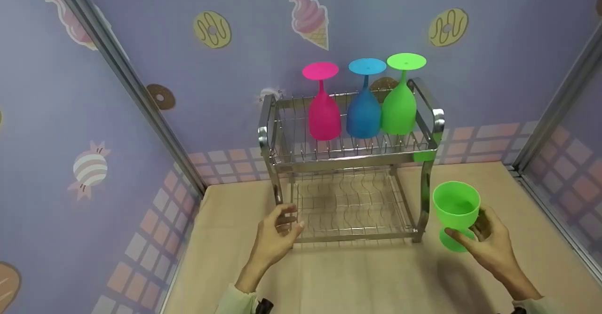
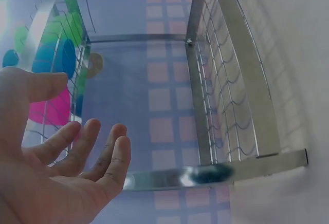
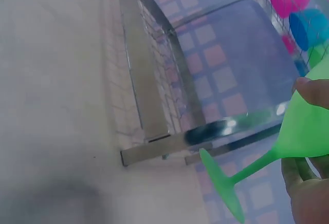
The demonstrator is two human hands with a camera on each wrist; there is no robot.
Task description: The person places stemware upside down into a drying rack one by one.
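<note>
My right hand point(image 1: 494, 243) grips a green plastic wine goblet point(image 1: 455, 215) by its bowl, to the right of the two-tier metal dish rack point(image 1: 352, 163). The goblet's mouth faces up and its foot points down; in the right wrist view its stem and foot point(image 3: 223, 185) stick out below the fingers. Beside the rack's left front leg is my left hand point(image 1: 275, 239), holding nothing, its fingers loosely bent. On the upper tier a pink goblet point(image 1: 324, 116), a blue goblet point(image 1: 363, 116) and another green goblet point(image 1: 400, 109) stand upside down in a row.
The rack's lower wire tier point(image 1: 343, 201) holds no goblets. A pale wooden table point(image 1: 348, 276) lies under it. Patterned purple walls point(image 1: 244, 69) enclose the back and sides, with metal posts point(image 1: 141, 102) at the corners.
</note>
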